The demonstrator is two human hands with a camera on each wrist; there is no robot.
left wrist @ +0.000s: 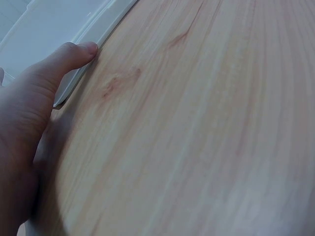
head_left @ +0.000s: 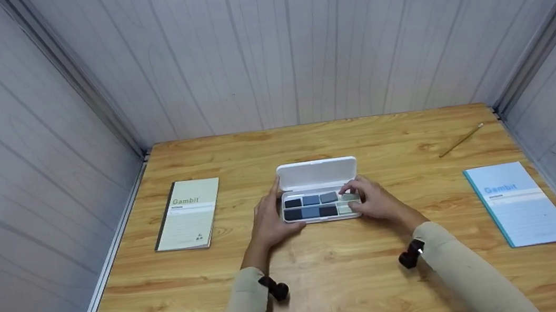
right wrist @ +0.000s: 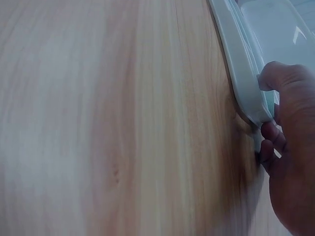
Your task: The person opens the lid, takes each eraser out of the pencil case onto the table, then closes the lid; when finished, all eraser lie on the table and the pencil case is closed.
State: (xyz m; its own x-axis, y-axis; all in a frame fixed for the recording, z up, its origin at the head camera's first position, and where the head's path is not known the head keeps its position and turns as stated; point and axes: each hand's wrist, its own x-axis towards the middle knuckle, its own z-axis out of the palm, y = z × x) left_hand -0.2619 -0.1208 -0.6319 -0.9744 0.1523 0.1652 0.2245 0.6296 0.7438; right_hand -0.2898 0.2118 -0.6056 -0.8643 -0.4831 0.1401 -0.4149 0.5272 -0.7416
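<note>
A white hinged paint box [head_left: 322, 219] sits on the table with its lid [head_left: 317, 173] raised at the back. Two rows of dark and grey-blue blocks fill most of its tray; a grey block [head_left: 329, 197] in the back row lies slightly askew. My left hand [head_left: 268, 221] grips the box's left end, thumb along the front edge and fingers at the side. At the right end, my right hand [head_left: 376, 199] has thumb and forefinger about a pale green block [head_left: 350, 197]. Its remaining fingers curl outside the box in the right wrist view.
A cream notebook [head_left: 187, 215] lies to the left and a blue notebook [head_left: 521, 203] to the right. Behind the blue one is a pencil [head_left: 460, 140]. Panelled walls [head_left: 290, 43] border the wooden table [head_left: 336, 286] at the back and both sides.
</note>
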